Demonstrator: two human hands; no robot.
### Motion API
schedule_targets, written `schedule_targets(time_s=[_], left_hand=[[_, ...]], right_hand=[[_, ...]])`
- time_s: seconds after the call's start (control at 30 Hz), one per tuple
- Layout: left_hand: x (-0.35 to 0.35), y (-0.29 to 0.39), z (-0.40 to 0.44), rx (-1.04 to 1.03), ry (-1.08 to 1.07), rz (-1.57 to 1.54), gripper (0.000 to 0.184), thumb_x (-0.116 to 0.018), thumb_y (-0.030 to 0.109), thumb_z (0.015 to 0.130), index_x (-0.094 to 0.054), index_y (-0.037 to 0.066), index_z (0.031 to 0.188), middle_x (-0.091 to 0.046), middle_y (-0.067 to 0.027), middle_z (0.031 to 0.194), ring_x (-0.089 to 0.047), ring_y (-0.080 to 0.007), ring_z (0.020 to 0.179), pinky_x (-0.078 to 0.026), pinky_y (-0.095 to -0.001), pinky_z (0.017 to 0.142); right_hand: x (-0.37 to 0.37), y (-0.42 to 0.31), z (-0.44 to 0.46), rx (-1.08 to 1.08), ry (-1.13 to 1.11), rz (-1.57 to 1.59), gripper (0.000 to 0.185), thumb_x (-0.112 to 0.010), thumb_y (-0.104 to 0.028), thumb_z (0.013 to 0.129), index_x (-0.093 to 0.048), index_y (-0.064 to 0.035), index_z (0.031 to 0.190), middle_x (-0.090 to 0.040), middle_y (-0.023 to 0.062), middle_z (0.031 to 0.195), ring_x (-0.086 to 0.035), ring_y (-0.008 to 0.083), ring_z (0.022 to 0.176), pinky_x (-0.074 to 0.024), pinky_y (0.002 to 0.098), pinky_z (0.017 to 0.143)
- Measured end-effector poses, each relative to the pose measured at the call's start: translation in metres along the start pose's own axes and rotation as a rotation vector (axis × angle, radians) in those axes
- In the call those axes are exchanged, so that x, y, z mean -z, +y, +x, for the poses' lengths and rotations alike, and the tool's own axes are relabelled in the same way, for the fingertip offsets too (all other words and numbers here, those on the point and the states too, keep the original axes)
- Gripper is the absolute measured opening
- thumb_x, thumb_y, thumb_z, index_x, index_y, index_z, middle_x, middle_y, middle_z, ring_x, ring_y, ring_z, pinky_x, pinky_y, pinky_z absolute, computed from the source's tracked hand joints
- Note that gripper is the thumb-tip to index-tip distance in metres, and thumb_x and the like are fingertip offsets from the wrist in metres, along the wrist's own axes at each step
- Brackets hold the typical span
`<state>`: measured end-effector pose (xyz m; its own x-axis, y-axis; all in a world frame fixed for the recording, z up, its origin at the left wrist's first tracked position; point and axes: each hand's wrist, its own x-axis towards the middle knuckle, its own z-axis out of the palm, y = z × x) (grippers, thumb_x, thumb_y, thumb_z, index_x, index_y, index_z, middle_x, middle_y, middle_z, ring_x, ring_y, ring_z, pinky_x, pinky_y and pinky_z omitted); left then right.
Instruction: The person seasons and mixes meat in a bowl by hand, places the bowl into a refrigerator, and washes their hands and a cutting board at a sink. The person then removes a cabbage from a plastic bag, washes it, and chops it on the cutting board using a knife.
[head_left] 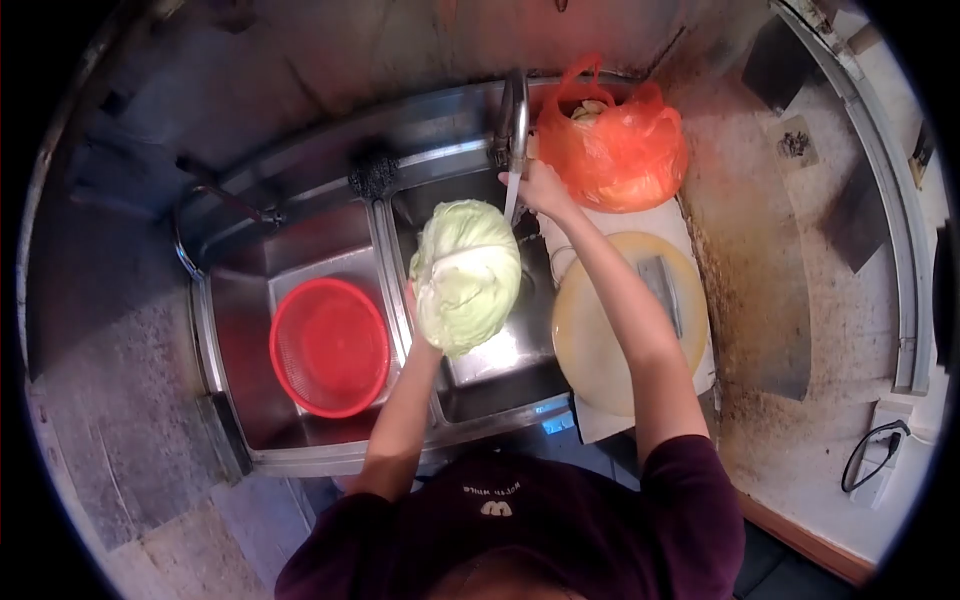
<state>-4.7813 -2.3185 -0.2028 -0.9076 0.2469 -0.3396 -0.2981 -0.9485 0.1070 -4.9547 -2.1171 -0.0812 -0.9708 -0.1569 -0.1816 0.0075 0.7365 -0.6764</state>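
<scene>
A pale green cabbage is held over the right sink basin. My left hand grips it from the left and below; most of the fingers are hidden behind the leaves. My right hand is at the lower end of the metal faucet, a fingertip showing on the far side of the spout. Its fingers look closed around the faucet, though the spout partly covers them. A thin white stream of water runs down beside the cabbage.
A red plastic basket sits in the left basin. Right of the sink, a round cutting board carries a cleaver. Behind it stands a red plastic bag. A second faucet is at the back left.
</scene>
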Motion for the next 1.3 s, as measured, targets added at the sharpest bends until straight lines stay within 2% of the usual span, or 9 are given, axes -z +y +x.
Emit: schedule_targets(time_s=[0.1, 0.17, 0.37, 0.63, 0.83, 0.93, 0.97, 1.17, 1.3], left_hand=[[0.011, -0.010, -0.008, 0.002, -0.129, -0.066, 0.058, -0.033, 0.051, 0.087, -0.046, 0.009, 0.124, -0.050, -0.0115, 0.121, -0.048, -0.0303, 0.110, -0.038, -0.0455, 0.096], [0.008, -0.015, -0.017, -0.223, -0.167, 0.679, 0.058, -0.033, 0.051, 0.087, -0.046, 0.009, 0.124, -0.051, -0.0112, 0.121, -0.048, -0.0299, 0.110, -0.038, -0.0449, 0.096], [0.005, 0.008, -0.026, -0.012, -0.052, 0.172, 0.059, -0.034, 0.051, 0.086, -0.045, 0.008, 0.125, -0.051, -0.0120, 0.122, -0.048, -0.0299, 0.110, -0.038, -0.0446, 0.096], [-0.008, 0.024, -0.050, -0.016, 0.002, 0.199, 0.061, -0.035, 0.051, 0.086, -0.043, 0.007, 0.127, -0.050, -0.0130, 0.122, -0.049, -0.0300, 0.110, -0.038, -0.0441, 0.096], [-0.028, 0.015, -0.066, 0.007, -0.003, 0.261, 0.062, -0.036, 0.051, 0.085, -0.041, 0.006, 0.128, -0.050, -0.0137, 0.123, -0.049, -0.0301, 0.111, -0.038, -0.0438, 0.096], [-0.043, 0.008, -0.069, 0.022, -0.013, 0.298, 0.063, -0.036, 0.051, 0.085, -0.041, 0.006, 0.129, -0.050, -0.0141, 0.123, -0.049, -0.0301, 0.111, -0.038, -0.0436, 0.096], [-0.049, 0.004, -0.071, 0.029, -0.013, 0.303, 0.063, -0.036, 0.051, 0.085, -0.040, 0.006, 0.129, -0.050, -0.0142, 0.123, -0.049, -0.0301, 0.111, -0.038, -0.0435, 0.096], [-0.052, -0.048, -0.052, 0.058, 0.086, 0.453, 0.058, -0.037, 0.045, 0.086, -0.042, 0.005, 0.127, -0.051, -0.0127, 0.122, -0.051, -0.0283, 0.109, -0.041, -0.0405, 0.093], [-0.088, -0.111, -0.030, 0.161, 0.054, 0.638, 0.058, -0.045, 0.041, 0.085, -0.040, 0.001, 0.127, -0.051, -0.0141, 0.121, -0.051, -0.0266, 0.109, -0.041, -0.0380, 0.093]], right_hand=[[-0.044, 0.035, 0.044, 0.052, 0.354, -0.167, 0.060, -0.067, -0.036, 0.072, -0.044, -0.0043, 0.118, -0.055, 0.0187, 0.104, -0.057, 0.0339, 0.092, -0.0451, 0.0413, 0.079], [-0.067, 0.047, 0.064, 0.090, 0.471, -0.325, 0.066, -0.068, -0.037, 0.070, -0.041, -0.0051, 0.121, -0.052, 0.0209, 0.111, -0.054, 0.0351, 0.098, -0.0439, 0.0418, 0.083], [-0.073, 0.037, 0.068, -0.150, 0.437, -0.189, 0.039, -0.059, -0.033, 0.078, -0.055, -0.0084, 0.108, -0.061, 0.0155, 0.088, -0.061, 0.0295, 0.079, -0.0493, 0.0396, 0.065], [-0.063, 0.042, 0.081, -0.578, 0.307, 1.021, 0.031, -0.069, -0.023, 0.075, -0.055, -0.0009, 0.091, -0.054, 0.0074, 0.073, -0.045, 0.0155, 0.045, -0.0332, 0.0298, 0.033], [-0.046, 0.033, 0.064, -0.522, 0.196, 0.742, 0.033, -0.061, -0.027, 0.082, -0.052, -0.0014, 0.101, -0.053, 0.0087, 0.061, -0.051, 0.0162, 0.043, -0.0405, 0.0287, 0.034], [-0.006, 0.020, -0.043, -0.021, 0.146, 0.617, 0.035, -0.062, -0.031, 0.081, -0.056, -0.0018, 0.098, -0.054, 0.0088, 0.062, -0.053, 0.0151, 0.046, -0.0429, 0.0284, 0.039], [0.007, 0.038, -0.075, 0.142, 0.168, 0.299, 0.043, -0.063, -0.034, 0.077, -0.059, 0.0004, 0.103, -0.063, 0.0186, 0.083, -0.063, 0.0305, 0.077, -0.0492, 0.0390, 0.066], [0.055, 0.136, -0.311, -0.490, 0.304, -0.635, 0.045, -0.066, -0.025, 0.073, -0.050, -0.0042, 0.110, -0.054, 0.0171, 0.101, -0.054, 0.0325, 0.094, -0.0462, 0.0419, 0.079], [0.037, 0.190, -0.358, -0.264, 0.454, -0.403, 0.037, -0.064, -0.022, 0.073, -0.051, -0.0052, 0.104, -0.053, 0.0169, 0.097, -0.055, 0.0326, 0.089, -0.0470, 0.0429, 0.072]])
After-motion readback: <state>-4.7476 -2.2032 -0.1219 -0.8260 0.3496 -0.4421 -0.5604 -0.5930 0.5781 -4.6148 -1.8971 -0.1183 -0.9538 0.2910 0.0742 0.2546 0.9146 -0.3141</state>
